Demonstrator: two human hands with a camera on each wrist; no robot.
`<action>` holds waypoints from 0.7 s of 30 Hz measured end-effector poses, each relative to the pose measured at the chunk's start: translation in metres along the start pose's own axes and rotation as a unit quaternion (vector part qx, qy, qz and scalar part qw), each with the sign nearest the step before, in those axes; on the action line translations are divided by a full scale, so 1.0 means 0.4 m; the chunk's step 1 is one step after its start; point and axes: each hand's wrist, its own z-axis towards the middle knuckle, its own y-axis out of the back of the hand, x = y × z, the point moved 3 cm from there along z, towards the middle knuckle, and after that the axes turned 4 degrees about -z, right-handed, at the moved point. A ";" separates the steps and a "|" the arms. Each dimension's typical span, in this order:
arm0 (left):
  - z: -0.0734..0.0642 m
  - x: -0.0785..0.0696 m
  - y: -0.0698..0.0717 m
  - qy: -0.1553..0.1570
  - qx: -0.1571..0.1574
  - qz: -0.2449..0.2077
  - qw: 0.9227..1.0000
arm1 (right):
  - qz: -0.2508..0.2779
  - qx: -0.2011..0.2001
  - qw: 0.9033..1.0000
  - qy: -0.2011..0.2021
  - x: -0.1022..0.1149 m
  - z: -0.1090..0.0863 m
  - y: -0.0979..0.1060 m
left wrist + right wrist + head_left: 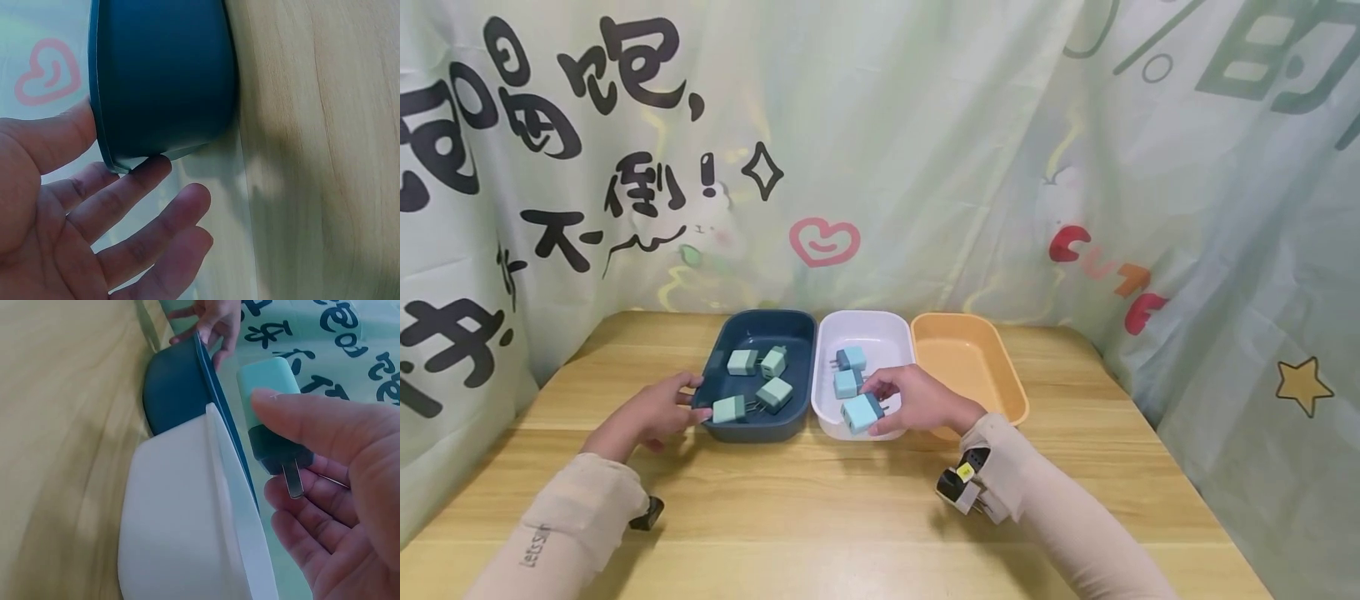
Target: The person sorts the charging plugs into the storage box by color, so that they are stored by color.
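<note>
My right hand [917,402] pinches a USB charger plug [862,412], light blue with a dark teal end, between thumb and fingers. It is held above the front part of the white tray [824,417]. In the right wrist view the charger plug [269,400] has its metal prongs pointing down. Two similar charger plugs [847,383] lie in the white tray. At the left side of the dark blue tray [760,432], my left hand [658,408] touches the rim with extended, spread fingers. Several pale green charger plugs [774,393] lie inside that tray.
An orange tray [958,367] stands right of the white one, the three side by side on a wooden table [790,517]. A printed curtain [887,150] hangs behind and at both sides. A camera [962,482] is strapped at my right wrist.
</note>
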 end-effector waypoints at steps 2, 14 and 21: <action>0.001 0.001 0.000 0.001 -0.001 0.001 1.000 | 0.004 0.001 1.000 -0.012 -0.005 0.008 0.003; 0.001 0.000 0.002 0.006 -0.001 0.005 1.000 | -0.004 -0.018 1.000 -0.017 -0.049 0.058 0.026; 0.000 -0.002 0.003 0.011 -0.001 0.001 1.000 | 0.005 -0.025 1.000 -0.012 -0.072 0.082 0.038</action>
